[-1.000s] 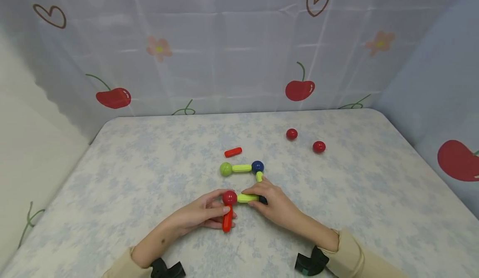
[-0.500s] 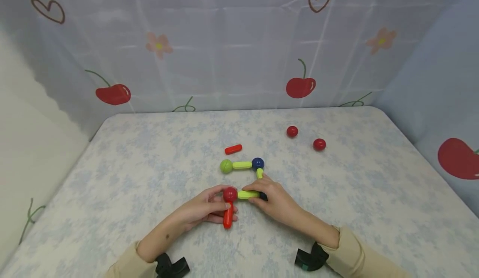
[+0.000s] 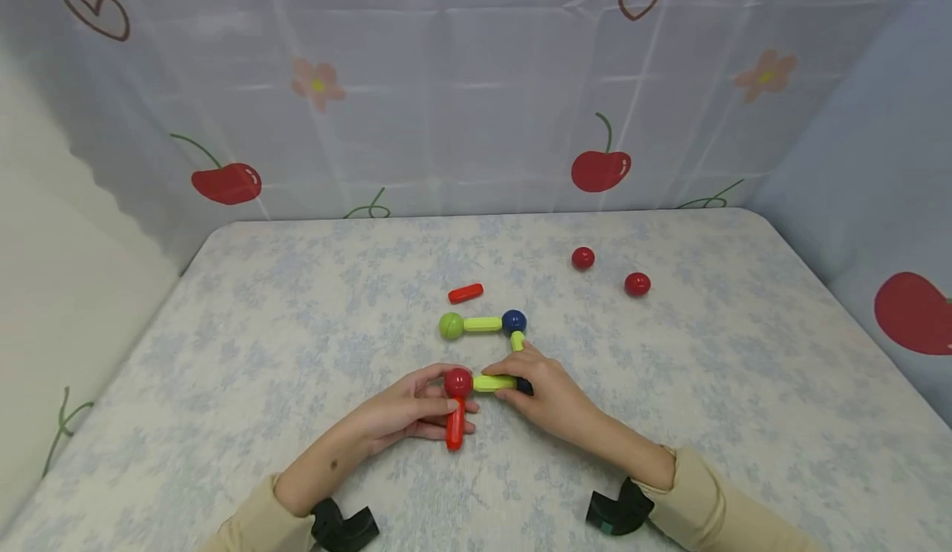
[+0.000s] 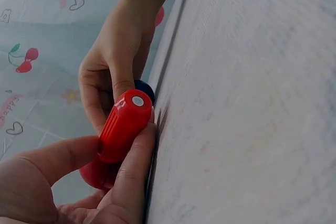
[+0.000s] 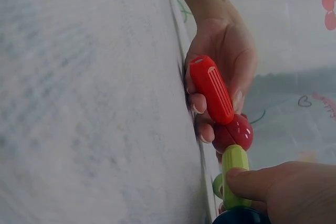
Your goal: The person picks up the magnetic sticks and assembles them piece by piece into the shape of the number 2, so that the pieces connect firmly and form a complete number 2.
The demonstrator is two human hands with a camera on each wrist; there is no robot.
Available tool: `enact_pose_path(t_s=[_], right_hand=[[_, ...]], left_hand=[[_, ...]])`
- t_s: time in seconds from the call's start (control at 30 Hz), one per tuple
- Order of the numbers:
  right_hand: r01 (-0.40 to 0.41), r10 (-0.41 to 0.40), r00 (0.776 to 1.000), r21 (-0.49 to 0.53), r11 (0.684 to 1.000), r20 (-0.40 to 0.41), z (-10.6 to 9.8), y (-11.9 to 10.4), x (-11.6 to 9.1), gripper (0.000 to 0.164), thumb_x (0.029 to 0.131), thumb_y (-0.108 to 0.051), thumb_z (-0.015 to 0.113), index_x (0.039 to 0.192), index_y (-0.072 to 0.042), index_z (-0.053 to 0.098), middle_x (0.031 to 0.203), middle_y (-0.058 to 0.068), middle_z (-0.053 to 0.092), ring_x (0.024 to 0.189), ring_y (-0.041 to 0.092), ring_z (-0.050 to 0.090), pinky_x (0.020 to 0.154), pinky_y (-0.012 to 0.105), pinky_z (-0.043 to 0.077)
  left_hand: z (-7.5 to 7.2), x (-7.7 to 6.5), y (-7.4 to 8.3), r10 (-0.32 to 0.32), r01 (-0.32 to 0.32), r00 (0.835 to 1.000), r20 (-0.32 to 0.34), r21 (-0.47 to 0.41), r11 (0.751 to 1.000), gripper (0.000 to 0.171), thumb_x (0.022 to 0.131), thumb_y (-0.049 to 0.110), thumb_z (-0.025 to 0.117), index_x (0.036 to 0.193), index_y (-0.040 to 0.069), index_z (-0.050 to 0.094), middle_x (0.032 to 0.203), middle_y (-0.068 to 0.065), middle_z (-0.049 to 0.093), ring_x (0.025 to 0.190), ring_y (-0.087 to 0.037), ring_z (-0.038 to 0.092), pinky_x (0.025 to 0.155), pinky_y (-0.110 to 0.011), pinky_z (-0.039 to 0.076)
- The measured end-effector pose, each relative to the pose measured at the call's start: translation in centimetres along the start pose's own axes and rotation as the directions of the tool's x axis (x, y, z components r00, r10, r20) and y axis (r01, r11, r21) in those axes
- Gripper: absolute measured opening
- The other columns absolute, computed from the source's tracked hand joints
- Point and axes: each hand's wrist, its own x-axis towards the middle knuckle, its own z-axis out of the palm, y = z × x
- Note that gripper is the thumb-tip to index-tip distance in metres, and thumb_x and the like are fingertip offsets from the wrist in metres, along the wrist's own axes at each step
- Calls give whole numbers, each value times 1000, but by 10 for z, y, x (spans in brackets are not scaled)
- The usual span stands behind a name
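Between thumb and fingers my left hand [image 3: 405,407] holds a red magnetic rod [image 3: 455,430], which joins a red ball [image 3: 458,383] at its far end. In the left wrist view the rod's [image 4: 126,124] free end shows a round silvery spot. My right hand [image 3: 550,391] pinches a yellow-green rod [image 3: 492,383] that meets the same red ball from the right. A dark blue ball [image 3: 525,386] is partly covered by the right fingers. Beyond them, another yellow-green rod [image 3: 517,340] runs up to a blue ball [image 3: 514,321], linked by a third rod [image 3: 483,324] to a green ball [image 3: 451,325].
A loose red rod [image 3: 465,293] lies behind the joined pieces. Two red balls [image 3: 583,258] rest farther back on the right of the patterned tabletop [image 3: 312,304]. A printed curtain [image 3: 446,122] hangs along the table's far edge.
The whole scene sits slightly higher in the head view. Both hands keep their holds, and the joined pieces look the same.
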Motion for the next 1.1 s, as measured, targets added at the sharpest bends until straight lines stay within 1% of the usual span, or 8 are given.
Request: enact_pose_path(t_s=[0.07, 0.23, 0.43, 0.6, 0.7, 0.8, 0.93, 1.1], right_hand=[[3, -3, 1000, 2, 1000, 12, -1, 0, 1, 27, 82, -4, 72, 109, -8, 69, 104, -2, 65, 105, 15, 56, 107, 42, 20], [-6, 6, 1000, -3, 1000, -5, -17, 0, 4, 30, 84, -4, 69, 114, -6, 66, 106, 2, 65, 100, 18, 58, 91, 40, 43], [-158, 131, 969, -122, 980, -208, -67, 26, 9, 32, 86, -4, 68, 117, -3, 64, 115, 12, 61, 110, 29, 54, 88, 48, 44], [-368, 282, 900, -231, 901, -334, -115, 74, 8, 38, 88, -5, 64, 123, 6, 55, 123, 28, 49, 109, 44, 44, 88, 57, 37], [-484, 402, 866, -300, 822, -297, -133, 100, 6, 44, 89, -9, 62, 127, 11, 48, 124, 35, 41, 114, 52, 35, 92, 61, 32], [-512, 460, 859, -347, 786, -227, -142, 114, 4, 45, 89, -10, 61, 125, 13, 47, 120, 37, 44, 109, 52, 40, 87, 60, 37], [-486, 442, 874, -344, 804, -202, -144, 117, 2, 37, 89, -8, 63, 119, 12, 53, 112, 34, 52, 99, 46, 50, 80, 55, 43], [-476, 440, 877, -225, 850, -194, -132, 91, -9, 37, 90, -13, 64, 118, 8, 54, 103, 26, 58, 91, 38, 56, 74, 47, 48]], left_hand=[[0, -1, -1, 3, -3, 1000, 4, -3, 1000, 54, 96, 4, 51, 142, -3, 25, 116, -22, 58, 99, -33, 62, 81, -42, 49], [0, -3, -1, 1, -2, 1000, -11, -7, 1000, 53, 96, 4, 50, 142, -3, 25, 115, -22, 59, 99, -32, 62, 82, -42, 49], [4, -3, 0, 0, 1, 999, -53, 19, 1000, 53, 95, 6, 54, 141, -2, 29, 117, -21, 58, 98, -32, 62, 81, -42, 49], [5, -1, -1, 4, -2, 997, -73, 33, 999, 53, 94, 6, 55, 141, -2, 30, 117, -21, 58, 97, -32, 63, 80, -42, 50], [5, 0, -2, -5, 7, 997, -75, 28, 1000, 52, 95, 5, 53, 141, -1, 30, 117, -21, 58, 97, -32, 63, 81, -42, 50], [5, 1, -2, -12, 13, 998, -69, 20, 1000, 52, 95, 4, 52, 142, 0, 30, 117, -20, 58, 98, -31, 62, 81, -42, 50], [4, 2, -2, -7, 9, 998, -64, 17, 1000, 50, 95, 2, 50, 142, 0, 30, 118, -20, 58, 99, -31, 62, 82, -42, 49], [3, 3, 0, -4, 5, 998, -65, 4, 1000, 50, 95, 2, 49, 142, 0, 30, 118, -21, 58, 99, -32, 62, 82, -43, 49]])
